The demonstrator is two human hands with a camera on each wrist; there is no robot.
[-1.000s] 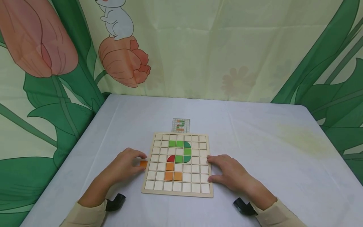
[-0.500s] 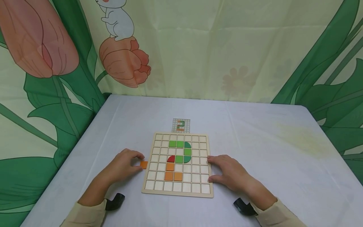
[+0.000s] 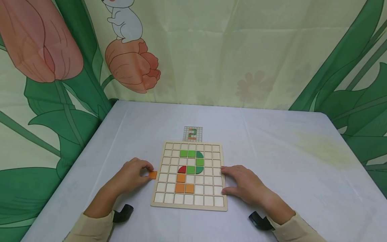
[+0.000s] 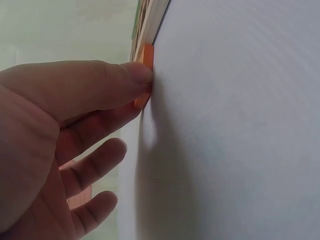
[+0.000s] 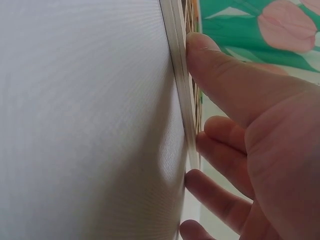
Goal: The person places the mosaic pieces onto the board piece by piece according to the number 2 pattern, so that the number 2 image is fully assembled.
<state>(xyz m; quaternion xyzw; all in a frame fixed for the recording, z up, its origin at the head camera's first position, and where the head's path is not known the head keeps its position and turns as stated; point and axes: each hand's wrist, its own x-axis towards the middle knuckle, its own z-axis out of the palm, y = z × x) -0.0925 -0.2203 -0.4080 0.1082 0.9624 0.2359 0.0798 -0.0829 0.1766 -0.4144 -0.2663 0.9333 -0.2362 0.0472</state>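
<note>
In the head view, a wooden grid board (image 3: 188, 207) lies flat, with green, red and orange pieces set in its cells. My left hand (image 3: 133, 174) is at the board's left side. Its thumb and a finger pinch an orange square tile (image 4: 148, 56) by the edges, close against the board's frame; the other fingers are loosely bent. At the opposite side, my right hand (image 3: 245, 181) touches the board's right edge with spread fingertips. The right wrist view has its thumb (image 5: 210, 60) on the frame's top and other fingers lower along the edge.
A small pattern card (image 3: 192, 133), printed with a coloured figure on a grid, lies just beyond the board's far edge. White cloth (image 3: 272, 141) covers the table. A curtain with tulips and a rabbit (image 3: 127, 23) hangs behind it.
My left finger and thumb have drawn back slightly to the left along the orange tile, which stays beside the board. The board and my right hand have not visibly moved.
</note>
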